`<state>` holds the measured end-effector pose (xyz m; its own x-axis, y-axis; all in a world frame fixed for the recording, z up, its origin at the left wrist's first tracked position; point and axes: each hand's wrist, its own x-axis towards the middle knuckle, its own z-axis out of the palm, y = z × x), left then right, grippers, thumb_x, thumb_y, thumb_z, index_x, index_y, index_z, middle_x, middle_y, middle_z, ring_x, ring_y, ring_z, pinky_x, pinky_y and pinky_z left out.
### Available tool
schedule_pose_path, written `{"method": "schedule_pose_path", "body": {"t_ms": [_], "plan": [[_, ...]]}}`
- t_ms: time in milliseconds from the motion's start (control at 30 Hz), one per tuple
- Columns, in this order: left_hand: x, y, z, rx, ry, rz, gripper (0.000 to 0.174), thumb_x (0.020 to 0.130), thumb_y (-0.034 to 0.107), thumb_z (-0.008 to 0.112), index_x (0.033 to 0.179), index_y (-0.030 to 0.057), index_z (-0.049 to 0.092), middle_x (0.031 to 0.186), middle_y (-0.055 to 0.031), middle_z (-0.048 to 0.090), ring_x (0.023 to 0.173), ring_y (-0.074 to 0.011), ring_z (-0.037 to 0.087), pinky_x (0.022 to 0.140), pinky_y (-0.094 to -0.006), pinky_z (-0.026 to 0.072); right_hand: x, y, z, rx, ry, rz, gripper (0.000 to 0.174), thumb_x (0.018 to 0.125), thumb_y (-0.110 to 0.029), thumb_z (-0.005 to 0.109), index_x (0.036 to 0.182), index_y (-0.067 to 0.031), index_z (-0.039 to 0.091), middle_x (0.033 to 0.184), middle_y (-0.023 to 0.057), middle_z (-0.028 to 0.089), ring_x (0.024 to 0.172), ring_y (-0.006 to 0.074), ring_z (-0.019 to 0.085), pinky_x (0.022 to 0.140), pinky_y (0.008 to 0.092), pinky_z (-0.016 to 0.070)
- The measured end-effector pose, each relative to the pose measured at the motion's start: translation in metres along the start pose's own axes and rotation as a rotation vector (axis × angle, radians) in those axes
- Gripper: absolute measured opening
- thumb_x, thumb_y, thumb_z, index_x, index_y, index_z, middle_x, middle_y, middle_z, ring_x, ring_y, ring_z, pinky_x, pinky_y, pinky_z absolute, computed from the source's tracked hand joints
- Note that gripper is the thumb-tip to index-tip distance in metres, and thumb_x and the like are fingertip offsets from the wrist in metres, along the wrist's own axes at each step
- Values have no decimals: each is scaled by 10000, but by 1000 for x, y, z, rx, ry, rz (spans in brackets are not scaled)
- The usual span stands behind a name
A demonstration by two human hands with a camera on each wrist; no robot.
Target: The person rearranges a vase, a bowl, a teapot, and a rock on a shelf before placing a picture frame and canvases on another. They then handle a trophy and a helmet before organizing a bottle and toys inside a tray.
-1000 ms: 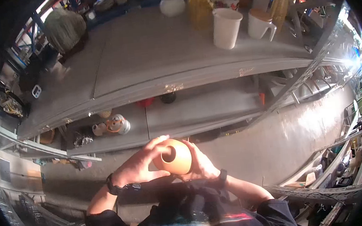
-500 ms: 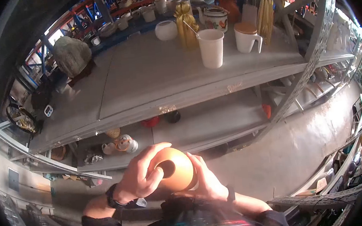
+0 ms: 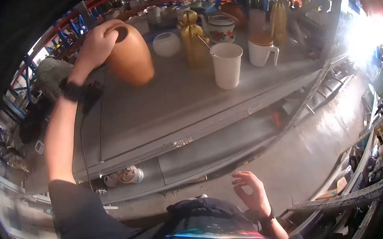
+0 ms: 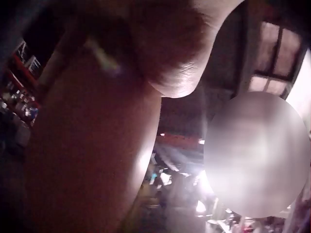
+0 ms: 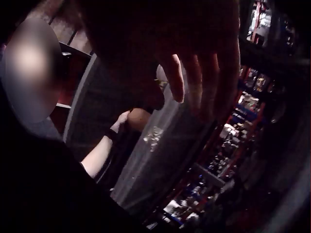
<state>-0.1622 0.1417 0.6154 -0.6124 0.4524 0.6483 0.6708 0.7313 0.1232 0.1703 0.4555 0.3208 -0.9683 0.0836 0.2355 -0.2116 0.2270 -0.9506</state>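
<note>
An orange-brown clay vase (image 3: 129, 59) is over the upper shelf board in the head view, its dark mouth tipped toward the left hand. My left hand (image 3: 94, 47) grips it by the rim, with the thumb at the opening. In the left wrist view the vase's smooth side (image 4: 92, 150) fills much of the picture below the hand (image 4: 177, 53). Away from the vase, my right hand (image 3: 252, 191) is held in front of the body, fingers loosely bent and nothing in them. The right wrist view shows its dark fingers (image 5: 176, 80) with the vase (image 5: 140, 118) beyond.
On the upper shelf (image 3: 154, 109) stand a round white pot (image 3: 167, 45), a gold wrapped bundle (image 3: 194, 42), a white cup (image 3: 228, 66), a lidded white jug (image 3: 260, 52) and a floral enamel pot (image 3: 221, 28). A slanting metal upright (image 3: 320, 78) bounds the right side.
The vase has gone from between both hands near the body up and forward over the upper shelf, carried by the left hand. The right hand has let go of it and stayed low.
</note>
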Motion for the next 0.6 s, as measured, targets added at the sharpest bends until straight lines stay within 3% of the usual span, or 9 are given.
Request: {"method": "schedule_pose_path", "body": {"t_ms": [100,167,233,267,367,400,500,533,600], "plan": [[38,-73,46,128,-76,-105,380,860,209,474,1182,101,643,1115,-193,663,1049,-375,629,898,-409,486,-23,23,-4,-111,-1,196,313,832,35,659,1137,-17,614,1097,121,635,890,181,667,785,296,538],[52,-120,72,102,-84,-61,386,855,222,478,1180,98,646,1126,-194,659,1058,-377,624,897,-429,483,-39,39,2,-97,83,218,266,855,13,644,1117,-23,620,1054,95,653,870,155,662,780,289,534],[63,-168,98,124,-109,-283,396,852,233,481,1192,106,642,1141,-194,654,1072,-388,615,898,-438,483,-52,49,10,-106,210,297,253,867,1,632,1119,-23,620,1041,79,665,867,139,655,788,285,529],[68,-202,111,120,-94,-229,400,853,265,494,1192,113,641,1162,-195,647,1097,-390,603,916,-436,477,-59,55,14,-95,253,341,247,871,4,622,1117,-20,619,1029,68,676,868,126,649,796,284,526],[69,-232,132,134,-76,-311,370,908,197,459,1207,51,620,1161,-190,654,1094,-341,610,942,-401,452,-72,68,28,-55,340,431,240,876,1,618,1115,-20,619,1035,69,680,872,123,648,804,282,522],[70,-237,138,132,-76,-328,390,929,253,462,1220,41,613,1181,-193,648,1124,-357,595,968,-407,440,-76,71,32,-68,338,429,276,863,76,590,1121,-18,606,1038,83,678,891,140,673,795,273,521],[76,-237,144,207,-56,-381,426,893,338,494,1213,82,613,1227,-217,612,1146,-415,567,953,-434,457,-81,75,42,-8,361,449,297,863,88,590,1143,-13,591,1043,75,672,894,135,668,797,261,513],[74,-216,139,128,-64,-311,451,913,341,487,1214,23,592,1217,-251,606,1147,-426,563,953,-438,456,-86,84,42,3,354,460,305,871,83,593,1160,-12,579,1048,66,665,897,131,664,794,254,512],[103,-301,163,124,-156,-216,466,934,351,461,1195,-14,590,1186,-276,612,1131,-419,577,952,-440,451,-91,99,43,79,369,420,277,883,65,594,1148,-13,591,1053,64,659,889,120,653,787,248,507]]}}
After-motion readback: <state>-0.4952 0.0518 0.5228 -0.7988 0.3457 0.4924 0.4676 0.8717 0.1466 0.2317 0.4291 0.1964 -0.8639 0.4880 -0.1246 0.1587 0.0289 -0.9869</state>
